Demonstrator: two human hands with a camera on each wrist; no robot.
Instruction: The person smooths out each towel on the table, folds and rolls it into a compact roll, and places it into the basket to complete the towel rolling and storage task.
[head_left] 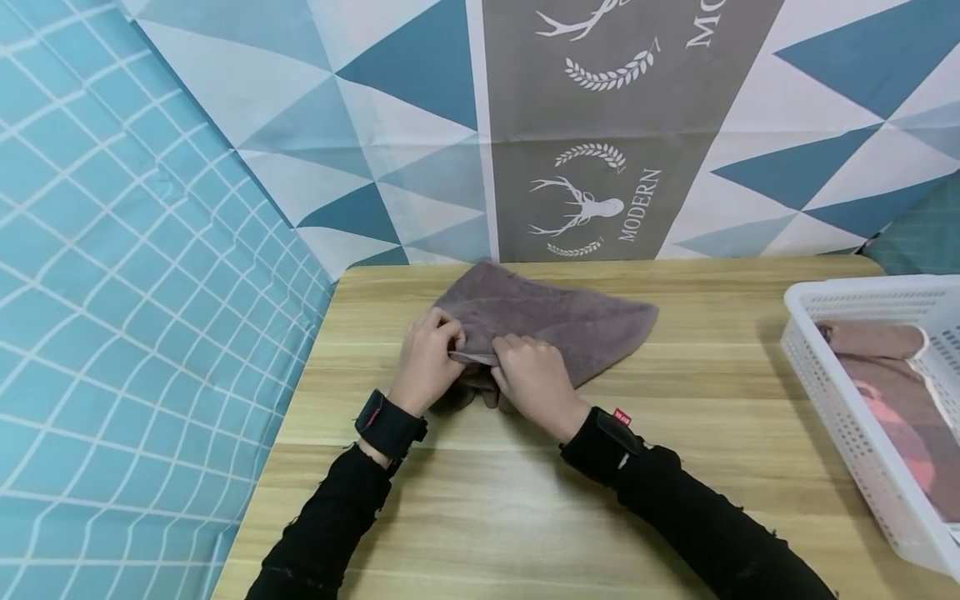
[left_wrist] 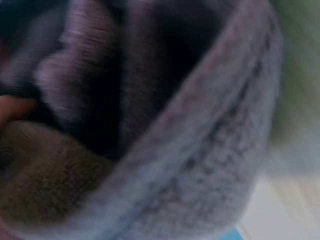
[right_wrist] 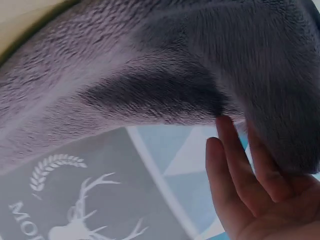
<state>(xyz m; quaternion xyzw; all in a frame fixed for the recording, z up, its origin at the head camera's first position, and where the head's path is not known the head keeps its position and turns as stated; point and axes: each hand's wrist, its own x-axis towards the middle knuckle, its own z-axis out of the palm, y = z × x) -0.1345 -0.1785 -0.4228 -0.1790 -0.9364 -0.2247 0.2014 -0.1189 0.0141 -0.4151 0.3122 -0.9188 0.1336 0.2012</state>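
Note:
A grey-brown towel (head_left: pixel 555 317) lies partly spread near the table's back edge, its front part bunched under the hands. My left hand (head_left: pixel 429 358) grips the towel's edge at its left side, fingers bent. Close beside it, my right hand (head_left: pixel 534 379) pinches the same edge from the right. Dark folds of the towel (left_wrist: pixel 200 165) fill the left wrist view, with only a bit of a finger showing at its left. In the right wrist view, several fingers (right_wrist: pixel 237 170) touch the hanging towel (right_wrist: pixel 150 95); the thumb is hidden.
A white perforated basket (head_left: pixel 840 417) stands at the right of the wooden table (head_left: pixel 465 517), with a folded brown and pink cloth (head_left: pixel 892 400) inside. A blue checked curtain (head_left: pixel 135 317) borders the left side. Behind the table hangs a patterned cloth (head_left: pixel 420 183).

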